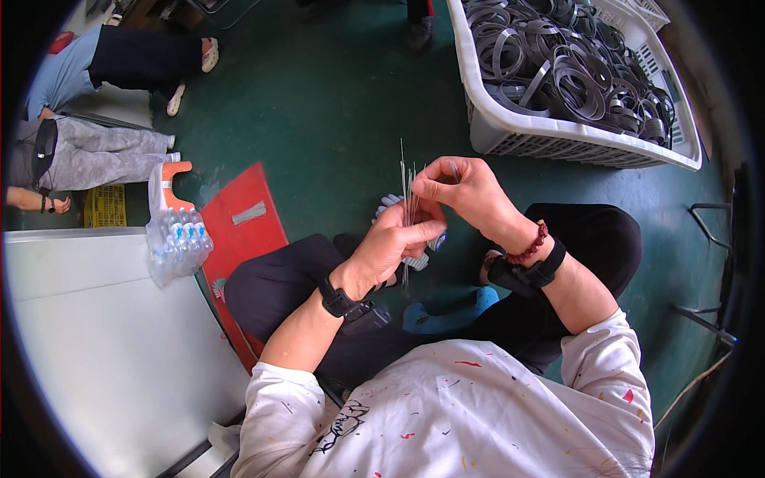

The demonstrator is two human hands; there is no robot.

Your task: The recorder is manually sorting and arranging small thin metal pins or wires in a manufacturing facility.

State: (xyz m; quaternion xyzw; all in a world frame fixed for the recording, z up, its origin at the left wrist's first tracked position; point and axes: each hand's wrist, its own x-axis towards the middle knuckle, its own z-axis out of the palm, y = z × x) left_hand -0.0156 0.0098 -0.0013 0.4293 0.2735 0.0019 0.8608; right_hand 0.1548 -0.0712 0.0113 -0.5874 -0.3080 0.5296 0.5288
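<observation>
Head view. The left hand (390, 243) is closed around a bundle of thin metal wires (408, 195) standing upright at picture centre; the right hand (466, 187), at 2 o'clock of it, pinches the tip of one wire between thumb and forefinger. Risk, as judged: the springy wires could fan out of the loose fist and drop to the green floor (335, 95), or prick a fingertip. Containers: a white slotted basket (510, 131) at 1 o'clock holds coiled grey metal bands (574, 68), heaped near its rim; a shrink-wrapped pack of water bottles (177, 239) sits at 9 o'clock.
</observation>
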